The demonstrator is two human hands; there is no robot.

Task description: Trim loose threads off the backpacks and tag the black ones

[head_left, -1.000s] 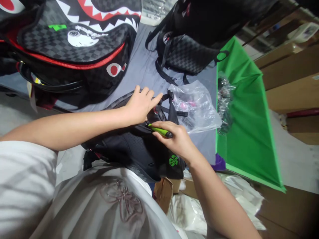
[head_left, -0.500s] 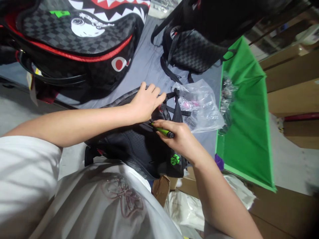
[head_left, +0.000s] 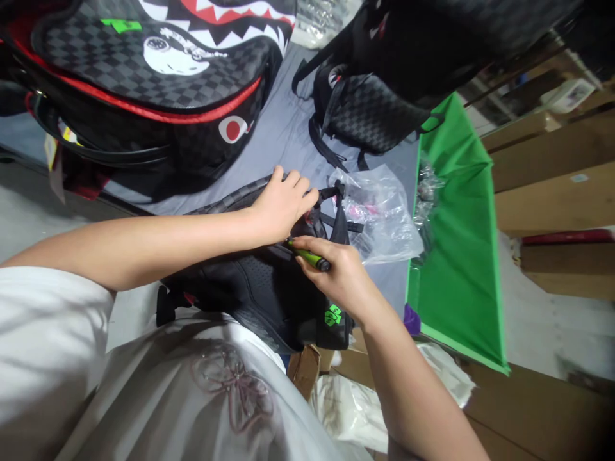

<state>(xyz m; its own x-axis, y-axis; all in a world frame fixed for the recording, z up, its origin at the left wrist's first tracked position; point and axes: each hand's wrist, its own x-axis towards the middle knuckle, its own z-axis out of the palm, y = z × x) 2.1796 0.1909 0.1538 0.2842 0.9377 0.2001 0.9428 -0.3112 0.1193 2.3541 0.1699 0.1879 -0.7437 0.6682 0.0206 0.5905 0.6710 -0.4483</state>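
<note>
A black backpack (head_left: 259, 285) lies against my body at the near edge of the table, its padded side towards me. My left hand (head_left: 282, 203) is closed over the bag's upper edge, fingers on the far side. In my right hand (head_left: 339, 269) is a slim green tool (head_left: 311, 258) with a black end, like a pen or small screwdriver; I cannot make out its kind. Its front end points into the bag just below my left hand, where the tip is hidden. Green tape (head_left: 332, 315) sticks to the bag's lower right corner.
A large checkered backpack (head_left: 144, 77) with a shark-mouth print stands at the left, another dark backpack (head_left: 369, 112) at the back. A clear plastic bag (head_left: 384, 218) lies right of my hands. Beyond it is a green fabric bin (head_left: 466, 256); cardboard boxes (head_left: 542, 198) stand farther right.
The camera view has shifted slightly, so the green bin and boxes appear farther left. Both hands keep nearly the same hold on the backpack and the green tool.
</note>
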